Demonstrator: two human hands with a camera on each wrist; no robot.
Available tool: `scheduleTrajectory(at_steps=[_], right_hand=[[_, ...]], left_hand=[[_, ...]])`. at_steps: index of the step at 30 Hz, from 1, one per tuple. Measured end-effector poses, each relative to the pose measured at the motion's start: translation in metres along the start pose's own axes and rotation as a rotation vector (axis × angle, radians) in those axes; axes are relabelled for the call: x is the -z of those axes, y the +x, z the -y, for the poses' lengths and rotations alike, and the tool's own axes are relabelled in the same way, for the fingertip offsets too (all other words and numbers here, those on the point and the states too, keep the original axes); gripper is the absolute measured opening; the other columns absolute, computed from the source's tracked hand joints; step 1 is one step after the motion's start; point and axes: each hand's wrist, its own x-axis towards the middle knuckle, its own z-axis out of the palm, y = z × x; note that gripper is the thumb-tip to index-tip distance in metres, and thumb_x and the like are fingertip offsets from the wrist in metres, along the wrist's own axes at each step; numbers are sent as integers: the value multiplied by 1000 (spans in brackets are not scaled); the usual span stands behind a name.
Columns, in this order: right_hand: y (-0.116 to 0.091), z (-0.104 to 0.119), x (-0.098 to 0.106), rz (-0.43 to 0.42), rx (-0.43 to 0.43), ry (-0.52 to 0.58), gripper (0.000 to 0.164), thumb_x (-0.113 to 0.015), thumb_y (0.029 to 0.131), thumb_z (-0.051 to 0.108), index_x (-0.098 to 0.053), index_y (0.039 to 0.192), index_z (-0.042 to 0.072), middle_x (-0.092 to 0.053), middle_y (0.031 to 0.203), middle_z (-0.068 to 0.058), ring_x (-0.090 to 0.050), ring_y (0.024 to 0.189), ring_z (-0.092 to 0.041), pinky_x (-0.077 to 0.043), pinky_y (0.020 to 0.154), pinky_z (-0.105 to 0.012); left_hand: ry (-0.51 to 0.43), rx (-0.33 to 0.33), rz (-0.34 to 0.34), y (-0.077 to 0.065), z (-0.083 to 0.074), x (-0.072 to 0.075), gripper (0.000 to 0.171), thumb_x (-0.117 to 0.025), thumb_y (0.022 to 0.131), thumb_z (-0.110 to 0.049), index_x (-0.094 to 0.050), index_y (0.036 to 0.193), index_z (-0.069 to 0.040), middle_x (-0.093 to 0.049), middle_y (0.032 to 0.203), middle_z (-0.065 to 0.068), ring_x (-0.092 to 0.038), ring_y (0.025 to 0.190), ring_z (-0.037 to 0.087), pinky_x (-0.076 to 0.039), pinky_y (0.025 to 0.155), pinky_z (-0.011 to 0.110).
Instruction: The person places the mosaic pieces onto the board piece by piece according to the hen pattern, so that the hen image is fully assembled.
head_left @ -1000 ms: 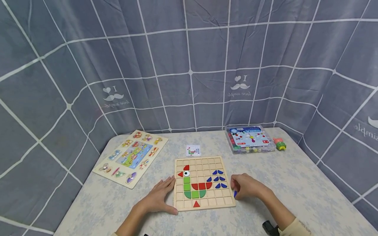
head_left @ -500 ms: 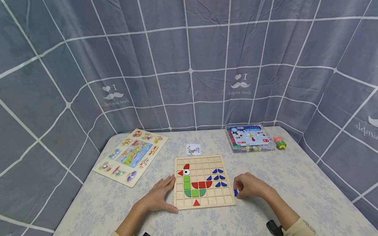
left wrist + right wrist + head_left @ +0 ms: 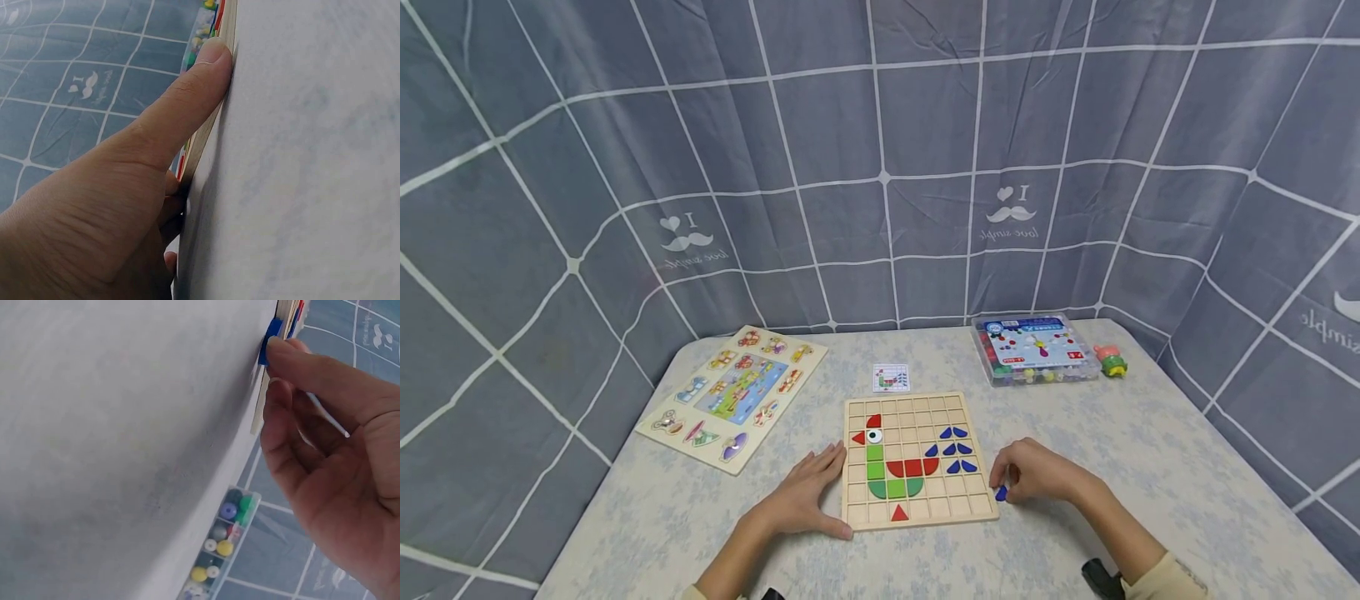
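Note:
A square wooden grid board (image 3: 951, 507) lies on the table, with red, green and blue pieces forming a bird and a red triangle (image 3: 899, 513) near its front edge. My left hand (image 3: 805, 498) rests at the board's left side, fingers extended; in the left wrist view its thumb (image 3: 187, 94) lies along the board's edge. Just off the board's right edge, my right hand (image 3: 1037, 473) pinches a small blue piece (image 3: 1002, 493) between thumb and fingers. That blue piece (image 3: 269, 345) shows under the thumb tip in the right wrist view.
Behind the board lies a small picture card (image 3: 891, 378) showing a similar bird. A wooden picture puzzle (image 3: 730, 467) is at the left. A clear box of beads (image 3: 1037, 350) and a pink-and-green toy (image 3: 1110, 361) stand back right, before a grey curtain (image 3: 880, 125).
My right hand has shifted slightly right, away from the board's edge, and the blue piece in its fingers has turned and shows more. The left hand stays at the board.

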Motion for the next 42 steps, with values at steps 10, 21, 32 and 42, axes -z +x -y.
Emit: scheduleTrajectory(at_steps=[10, 21, 32, 42], right_hand=[[-5, -7, -4, -24, -84, -3, 16, -80, 70, 1, -71, 78, 12, -60, 67, 8, -51, 62, -5, -43, 54, -19], [-5, -1, -3, -108, -198, -20, 14, -79, 71, 1, -71, 74, 12, -59, 64, 5, -51, 61, -10, -42, 54, -21], [16, 22, -9, -145, -127, -2, 14, -82, 69, 2, -70, 70, 10, -59, 59, 6, -50, 57, -9, -39, 52, -20], [27, 39, -13, -122, -262, -43, 20, -86, 65, 3, -68, 63, 12, -58, 62, 2, -49, 67, -14, -39, 57, -26]], left_hand=[[-6, 0, 9, 0, 0, 1, 125, -82, 63, -64, -21, 155, -4, -18, 163, 16, -16, 152, 33, -12, 122, 57], [-3, -1, 1, -2, 2, 0, 125, -81, 62, -65, -21, 155, -6, -18, 163, 15, -16, 152, 32, -13, 122, 56], [-7, 7, 15, -1, 2, -1, 124, -79, 64, -66, -20, 155, -7, -18, 163, 13, -15, 152, 31, -13, 122, 57], [1, -3, 15, -3, -2, 2, 124, -80, 64, -65, -20, 155, -5, -17, 163, 14, -16, 152, 32, -13, 122, 57]])
